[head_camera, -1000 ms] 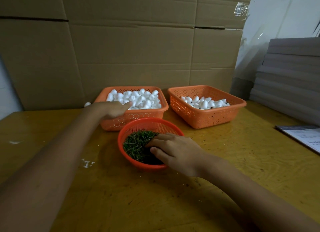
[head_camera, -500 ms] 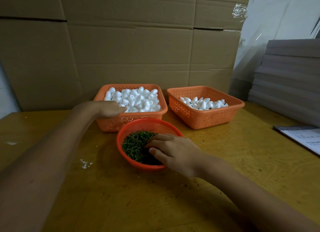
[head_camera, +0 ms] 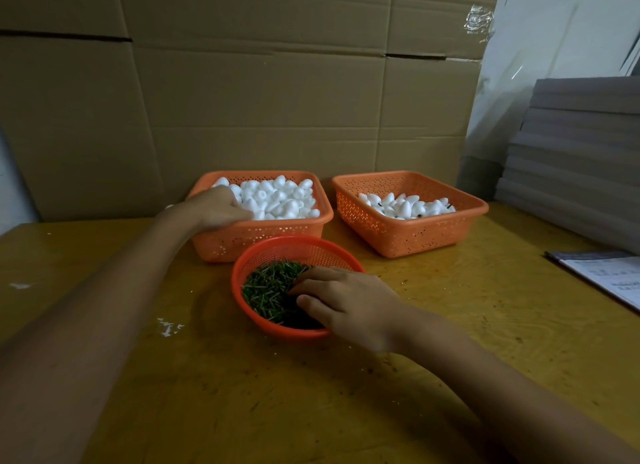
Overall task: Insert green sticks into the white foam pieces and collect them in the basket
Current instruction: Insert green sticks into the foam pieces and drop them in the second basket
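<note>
Cardboard backs our table; our left hand dips into white foam pieces in their basket, right hand among green sticks; whether either grips, we cannot tell; better pinch one stick, not a clump.

No text could be read. A printed sheet at three o'clock on the desk bore lines too blurred to make out.

Right hand rests palm down in the round basket, fingers bent; left hand reaches beyond it, fingertips hidden.
</note>
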